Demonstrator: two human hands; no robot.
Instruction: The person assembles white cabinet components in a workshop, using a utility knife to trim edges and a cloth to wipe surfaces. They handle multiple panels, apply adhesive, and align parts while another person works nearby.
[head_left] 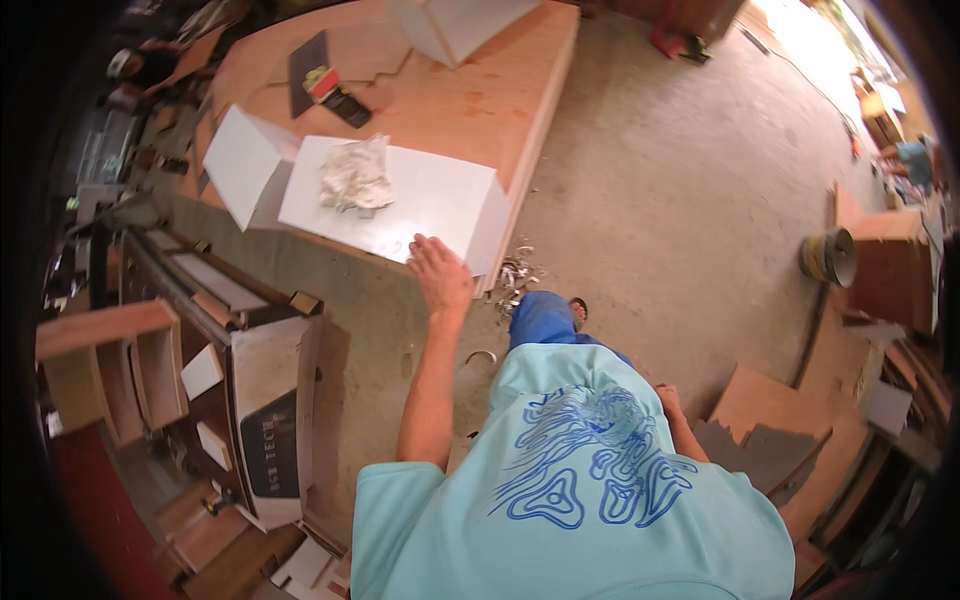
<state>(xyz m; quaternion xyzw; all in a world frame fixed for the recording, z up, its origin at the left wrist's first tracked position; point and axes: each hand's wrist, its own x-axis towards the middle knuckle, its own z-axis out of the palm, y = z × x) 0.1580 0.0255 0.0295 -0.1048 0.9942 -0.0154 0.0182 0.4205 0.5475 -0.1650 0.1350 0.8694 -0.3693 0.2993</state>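
My left hand (438, 272) reaches forward to the near edge of a white box-shaped piece (430, 185) at the corner of the workbench. Its fingers are stretched out on or just over the white top, and nothing is in them. A crumpled off-white cloth (357, 176) lies on that same top. Beside it, to the left, stands another white angled piece (240, 160). Down at my right side is my right hand (668, 398), small in the picture, and its fingers do not show clearly.
The wooden workbench (490, 110) carries a black and red-yellow item (338, 97), a dark flat sheet (307, 72) and another white piece (460, 25). Shavings (515, 272) litter the floor at its corner. A bucket (828, 257) and wooden boards (765, 400) are at right; wooden shelving (115, 365) is at left.
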